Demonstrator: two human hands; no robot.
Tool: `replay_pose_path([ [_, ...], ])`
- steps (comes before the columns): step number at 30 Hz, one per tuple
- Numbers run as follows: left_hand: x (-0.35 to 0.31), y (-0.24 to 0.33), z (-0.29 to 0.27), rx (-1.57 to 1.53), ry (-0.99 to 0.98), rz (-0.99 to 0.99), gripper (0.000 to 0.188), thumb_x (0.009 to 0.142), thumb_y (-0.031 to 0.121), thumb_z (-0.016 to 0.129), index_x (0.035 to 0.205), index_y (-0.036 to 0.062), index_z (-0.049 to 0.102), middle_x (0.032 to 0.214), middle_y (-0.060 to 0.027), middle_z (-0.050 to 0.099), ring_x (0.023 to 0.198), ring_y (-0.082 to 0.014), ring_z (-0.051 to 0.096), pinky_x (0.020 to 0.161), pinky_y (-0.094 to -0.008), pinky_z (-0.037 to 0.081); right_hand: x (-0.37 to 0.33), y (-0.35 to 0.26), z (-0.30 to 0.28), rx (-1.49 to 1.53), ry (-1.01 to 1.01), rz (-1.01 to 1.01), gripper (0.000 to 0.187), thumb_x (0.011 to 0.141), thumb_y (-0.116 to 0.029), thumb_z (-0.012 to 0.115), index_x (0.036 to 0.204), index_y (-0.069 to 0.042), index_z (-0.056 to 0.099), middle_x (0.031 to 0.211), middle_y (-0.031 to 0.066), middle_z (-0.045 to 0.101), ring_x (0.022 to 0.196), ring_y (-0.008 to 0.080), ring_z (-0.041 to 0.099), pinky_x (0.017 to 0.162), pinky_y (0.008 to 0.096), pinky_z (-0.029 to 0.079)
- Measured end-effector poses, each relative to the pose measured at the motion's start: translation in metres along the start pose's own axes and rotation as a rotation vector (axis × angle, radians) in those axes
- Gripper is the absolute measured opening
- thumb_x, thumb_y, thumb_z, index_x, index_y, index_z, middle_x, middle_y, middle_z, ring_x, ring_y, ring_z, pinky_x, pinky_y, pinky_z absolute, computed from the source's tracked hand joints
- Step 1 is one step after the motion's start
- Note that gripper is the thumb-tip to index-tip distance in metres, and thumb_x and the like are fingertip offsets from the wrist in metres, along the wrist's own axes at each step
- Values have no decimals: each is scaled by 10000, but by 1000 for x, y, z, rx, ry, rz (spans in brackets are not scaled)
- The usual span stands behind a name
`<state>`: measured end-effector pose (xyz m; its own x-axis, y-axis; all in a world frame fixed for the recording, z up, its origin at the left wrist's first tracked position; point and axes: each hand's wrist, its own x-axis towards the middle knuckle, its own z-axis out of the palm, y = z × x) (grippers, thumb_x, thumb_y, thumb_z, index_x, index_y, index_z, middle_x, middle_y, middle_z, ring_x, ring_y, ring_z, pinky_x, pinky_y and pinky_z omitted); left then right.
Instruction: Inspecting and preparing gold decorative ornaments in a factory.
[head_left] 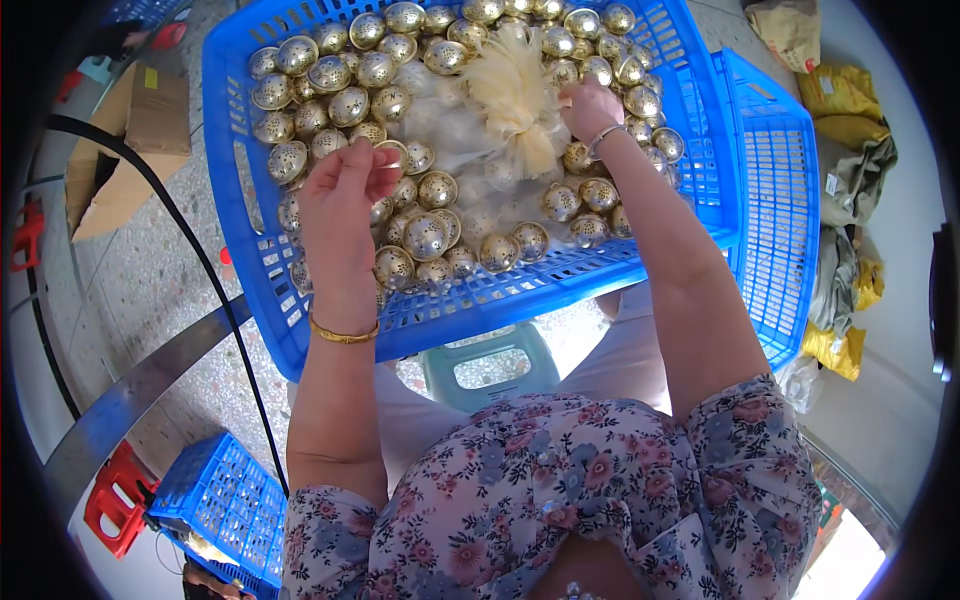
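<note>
Left hand point(342, 195): fingers pinched shut on one gold perforated ball point(392, 152), held above the heap.
Right hand point(590, 108): fingers closed on the cream mesh tuft point(515, 95) at mid-crate.
Blue crate point(455, 300): brim-full of balls.
Risk: a loose pinch could drop the ball; tugging the tuft may spill neighbours over the rim.
</note>
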<state>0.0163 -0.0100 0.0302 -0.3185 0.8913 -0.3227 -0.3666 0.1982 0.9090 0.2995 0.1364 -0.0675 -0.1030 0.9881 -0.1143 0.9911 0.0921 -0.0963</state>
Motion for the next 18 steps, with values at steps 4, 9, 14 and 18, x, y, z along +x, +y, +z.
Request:
replay_pose_path([
  [4,-1,-1,3,35,14,-7,224,852,209,566,813,-4,623,779,-78,643,661,-102,573,613,-226,453,5,13,-17,104,-125,22,210,726,-278,600,866,-133,657,848,83,613,814,250,605,736,360,483],
  [9,-3,-6,8,50,-17,-21,210,856,200,561,820,3,624,768,-63,641,657,-91,566,612,-209,445,-23,5,-55,1169,-482,243,198,795,-248,604,783,-50,601,706,43,591,575,82,523,507,252,437],
  [14,-11,-19,17,132,-156,-29,202,849,193,569,839,-1,621,766,-47,638,661,-87,561,605,-211,444,-64,-27,-57,1667,-695,331,116,845,-153,546,834,-41,574,718,35,604,549,79,507,491,227,408],
  [18,-17,-46,23,407,-335,98,211,827,185,584,936,7,605,767,-54,635,655,-139,575,603,-257,456,-91,-59,-57,1864,-737,527,96,859,-129,523,870,-48,574,733,44,620,554,86,518,508,229,409],
])
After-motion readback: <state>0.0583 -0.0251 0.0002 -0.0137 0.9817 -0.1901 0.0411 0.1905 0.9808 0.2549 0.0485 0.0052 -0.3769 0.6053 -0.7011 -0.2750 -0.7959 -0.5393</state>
